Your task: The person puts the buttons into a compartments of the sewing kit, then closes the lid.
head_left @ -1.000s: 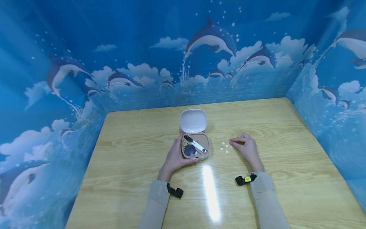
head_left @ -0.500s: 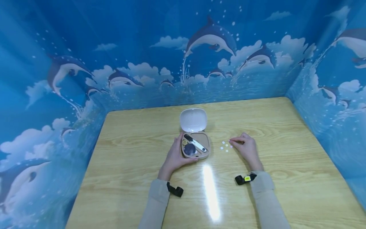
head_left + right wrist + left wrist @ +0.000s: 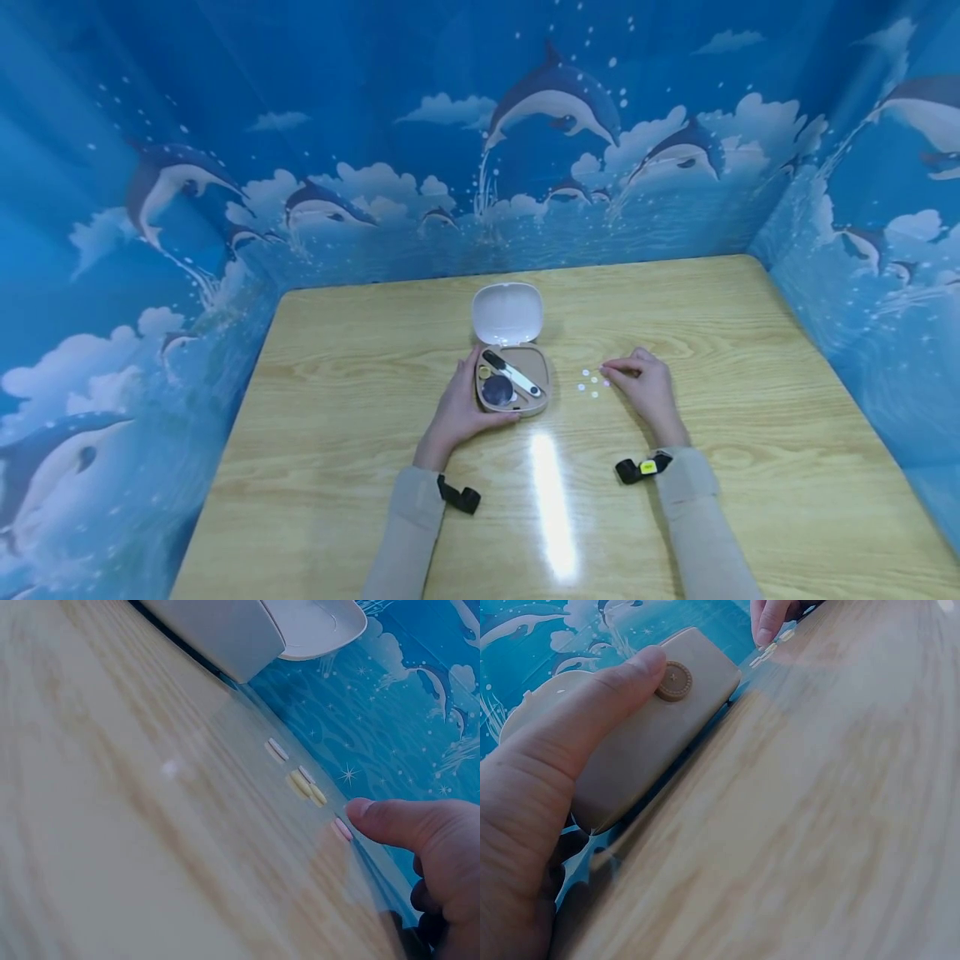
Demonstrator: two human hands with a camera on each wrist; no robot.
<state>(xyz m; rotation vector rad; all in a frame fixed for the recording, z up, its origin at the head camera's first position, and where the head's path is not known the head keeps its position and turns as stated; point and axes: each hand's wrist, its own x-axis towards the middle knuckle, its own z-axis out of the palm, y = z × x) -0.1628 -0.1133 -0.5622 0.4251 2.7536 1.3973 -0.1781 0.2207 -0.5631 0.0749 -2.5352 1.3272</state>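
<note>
An open sewing-kit-like case [image 3: 532, 367] stands on the table with its white lid [image 3: 507, 313] raised behind. My left hand [image 3: 457, 411] grips its left side, the thumb along the front beside a round brown catch [image 3: 674, 681]. Inside lie a long black-and-white tool [image 3: 512, 373], a dark round piece [image 3: 498, 391] and a small gold ring-like piece [image 3: 484, 372]. To the right, my right hand [image 3: 651, 393] pinches at the tabletop, thumb and forefinger together over a small button mostly hidden by them. Several loose buttons, including a pink button [image 3: 343, 829] and a white button [image 3: 277, 749], lie beside the fingertips.
The wood-grain table [image 3: 337, 467] has a bright light reflection in front of the case. A blue dolphin-print curtain [image 3: 420, 192] stands along its back and sides. Each wrist carries a black strapped camera, such as the right camera [image 3: 628, 472].
Hardly anything differs. My left hand keeps its grip on the case, and my right fingertips stay at the same spot by the buttons.
</note>
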